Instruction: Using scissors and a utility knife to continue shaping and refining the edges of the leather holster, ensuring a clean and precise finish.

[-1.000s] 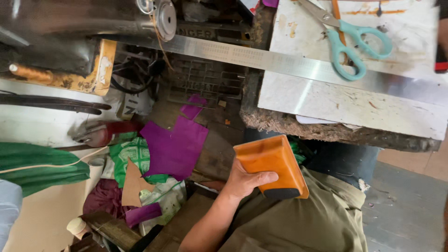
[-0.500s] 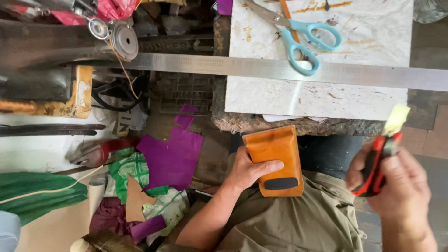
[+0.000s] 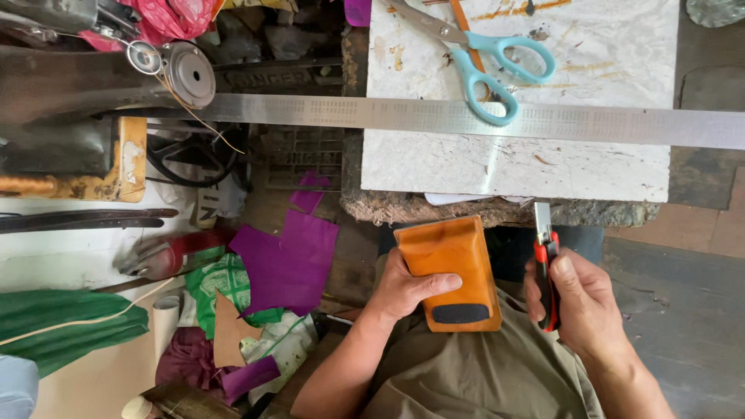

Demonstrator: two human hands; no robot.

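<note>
The left hand (image 3: 403, 291) rests on an orange-brown leather case (image 3: 448, 268) with a black patch near its bottom, and the right hand (image 3: 586, 302) holds a red and black cutter knife (image 3: 546, 268) with a silver blade. On the white slab (image 3: 543, 159), which has orange-brown streaks, lie scissors (image 3: 481, 58) with light blue handles and a long shiny silver ruler (image 3: 434, 118). On the floor are purple scraps (image 3: 287, 260), a green and white bag (image 3: 221, 283), a tan piece (image 3: 230, 334) and dark green cloth (image 3: 66, 326).
</note>
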